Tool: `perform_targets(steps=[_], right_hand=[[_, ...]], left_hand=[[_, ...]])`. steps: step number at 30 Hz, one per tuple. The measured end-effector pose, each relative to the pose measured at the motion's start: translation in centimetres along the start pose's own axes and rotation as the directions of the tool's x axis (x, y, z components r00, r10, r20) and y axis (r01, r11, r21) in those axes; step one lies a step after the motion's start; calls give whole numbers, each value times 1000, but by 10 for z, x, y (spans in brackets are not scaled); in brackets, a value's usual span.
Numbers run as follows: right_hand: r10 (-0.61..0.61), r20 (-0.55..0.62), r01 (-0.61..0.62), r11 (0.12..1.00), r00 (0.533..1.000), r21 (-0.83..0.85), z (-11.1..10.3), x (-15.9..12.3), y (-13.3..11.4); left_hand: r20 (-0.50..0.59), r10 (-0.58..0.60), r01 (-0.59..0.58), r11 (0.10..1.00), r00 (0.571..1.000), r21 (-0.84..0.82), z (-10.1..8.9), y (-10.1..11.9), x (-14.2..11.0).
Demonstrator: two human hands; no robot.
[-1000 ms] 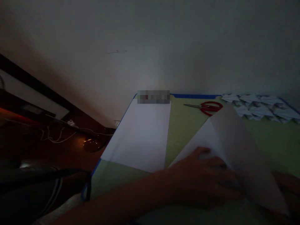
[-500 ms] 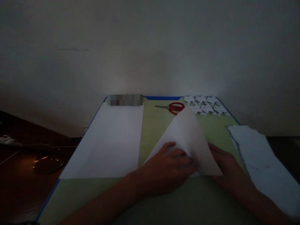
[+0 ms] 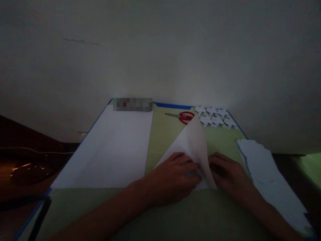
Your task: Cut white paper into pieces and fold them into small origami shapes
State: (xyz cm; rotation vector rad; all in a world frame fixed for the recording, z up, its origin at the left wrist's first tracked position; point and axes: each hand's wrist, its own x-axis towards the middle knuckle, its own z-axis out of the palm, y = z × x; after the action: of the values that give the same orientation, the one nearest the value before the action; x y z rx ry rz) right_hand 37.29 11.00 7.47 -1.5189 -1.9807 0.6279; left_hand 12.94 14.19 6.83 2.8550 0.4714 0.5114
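Note:
A white sheet of paper (image 3: pixel 182 144) lies before me, with its right side lifted in a pointed flap (image 3: pixel 200 142). My left hand (image 3: pixel 175 179) rests on the lower part of the sheet, its fingers bent and pressing it down; the fingertips are partly hidden by the flap. At the flap's right edge, my right hand (image 3: pixel 227 174) has its fingers curled and closed against the paper. Just beyond the sheet's tip lie scissors (image 3: pixel 184 116) with red handles, partly covered by the paper.
Left on the table is a stack of large white paper (image 3: pixel 112 147), with a blurred-out box (image 3: pixel 132 104) behind it. Several small folded white paper pieces (image 3: pixel 215 117) sit in rows at the far right. More paper (image 3: pixel 268 177) lies along the right edge. A wall (image 3: pixel 160 50) stands behind.
The flap has swung further left and looks narrower and steeper. My right hand has moved left with its edge. My left hand stays on the sheet; the whole view has shifted slightly.

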Motion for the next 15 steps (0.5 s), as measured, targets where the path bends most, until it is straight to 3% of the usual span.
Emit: perform_targets(steps=[7,15], right_hand=[[-39,74,34,996,996,79,-9,11,-6],[53,66,-66,978,996,197,-10,9,-11]], left_hand=[[-1,-63,63,998,998,-9,-2,0,-3],[-5,-66,66,998,998,12,-2,-6,-5]])
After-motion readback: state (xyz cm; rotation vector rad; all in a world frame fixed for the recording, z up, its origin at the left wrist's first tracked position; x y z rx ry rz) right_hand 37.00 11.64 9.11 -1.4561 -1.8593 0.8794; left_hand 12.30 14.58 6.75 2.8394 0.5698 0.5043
